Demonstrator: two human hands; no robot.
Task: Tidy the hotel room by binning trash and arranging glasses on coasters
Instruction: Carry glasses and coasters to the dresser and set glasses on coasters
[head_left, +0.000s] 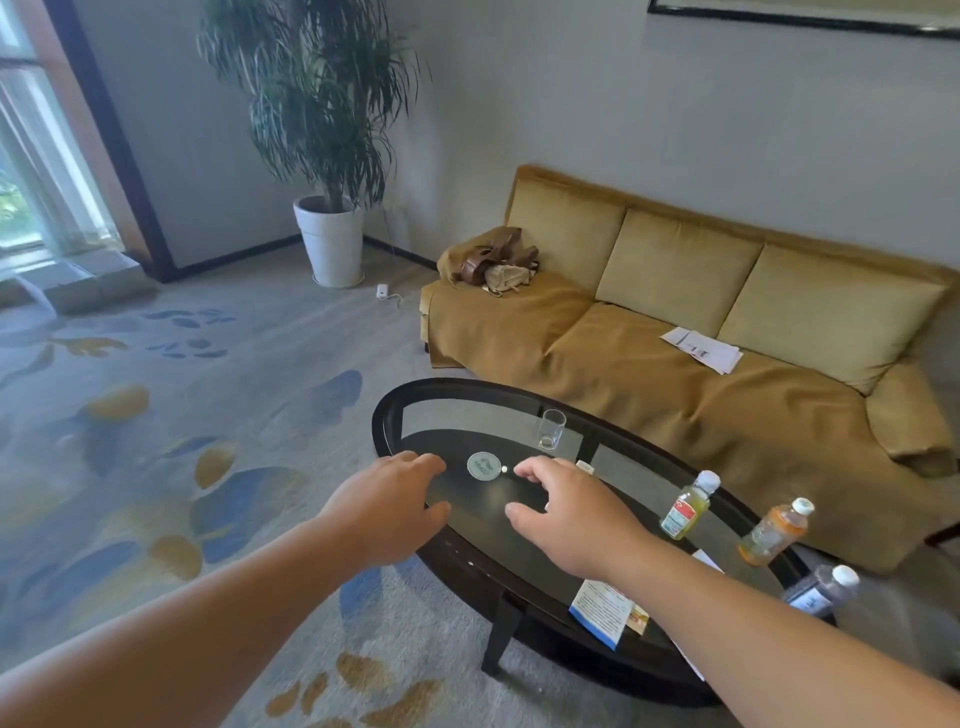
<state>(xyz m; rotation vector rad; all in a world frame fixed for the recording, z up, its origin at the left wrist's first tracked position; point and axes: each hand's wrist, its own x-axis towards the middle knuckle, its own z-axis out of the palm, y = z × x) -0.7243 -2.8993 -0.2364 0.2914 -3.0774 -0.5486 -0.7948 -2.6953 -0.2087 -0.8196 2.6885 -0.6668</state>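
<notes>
Left hand (387, 506): we hold it over the near-left rim of the bench (379, 415), fingers loosely curved and apart, gripping nothing.
Coaster (483, 465): round, pale green, flat on the glass top between our two hands.
Glass (550, 428): clear, upright, beyond the coaster on the sofa (675, 374) side, apart from it.
Right hand (571, 525): we hover it just right of the coaster, thumb and fingers spread in a loose curve, holding nothing.
Leaflet (602, 610): sits at the bench's near edge, beneath our right forearm.
Bottles: yellow-green bottle (688, 506), orange bottle (774, 530) and purple bottle (821, 592) stand in a row along the right end.
</notes>
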